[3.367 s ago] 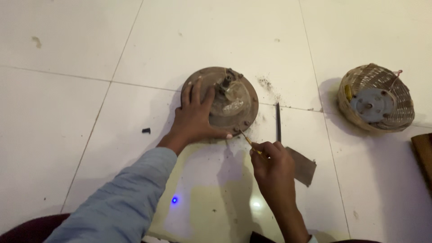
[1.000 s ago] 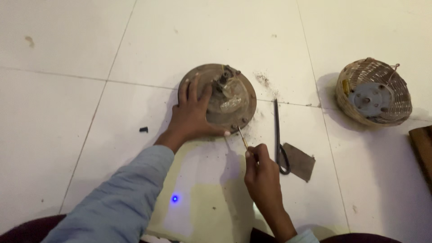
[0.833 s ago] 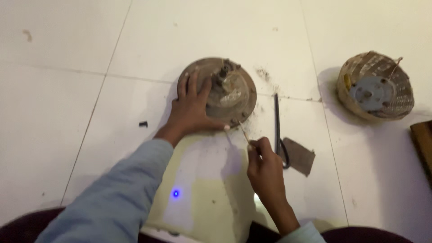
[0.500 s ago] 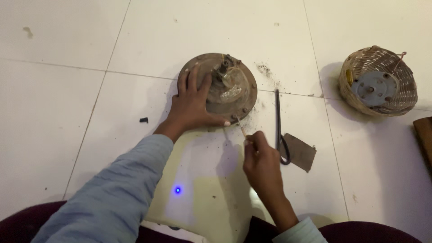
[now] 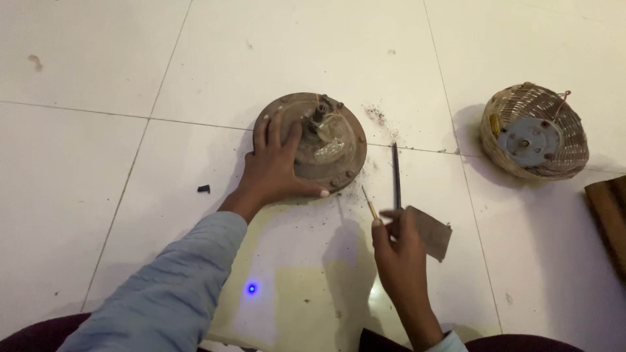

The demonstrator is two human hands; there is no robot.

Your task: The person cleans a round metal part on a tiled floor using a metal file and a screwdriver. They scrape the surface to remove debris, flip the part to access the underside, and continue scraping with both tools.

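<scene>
My left hand point(image 5: 277, 169) lies flat and spread on the near-left side of a round, rusty metal disc point(image 5: 312, 140) that sits on the white tiled floor point(image 5: 98, 163); the fingers fan over its top and the thumb runs along its near rim, so the hand presses on it rather than gripping it. Just past my fingertips, at the disc's centre, stands a small hub with a glassy or wiry clump point(image 5: 326, 140); I cannot tell what it is. My right hand point(image 5: 398, 251) is closed narrow around a thin stick-like tool point(image 5: 369, 202), pinched between thumb and fingers, its tip pointing up and away toward the disc's near edge but not touching it. Just beyond that hand a dark slim rod point(image 5: 395, 175) lies on the floor, and right beside its knuckles, to the right, lies a brown scrap of card or sandpaper point(image 5: 432, 231). Well off to the right of the right hand sits a woven basket-like shell point(image 5: 536, 130) with a round grey metal part inside. A small dark bit point(image 5: 204, 189) lies left of my left wrist, and a blue light spot point(image 5: 251, 288) glows near my left sleeve point(image 5: 163, 293).
</scene>
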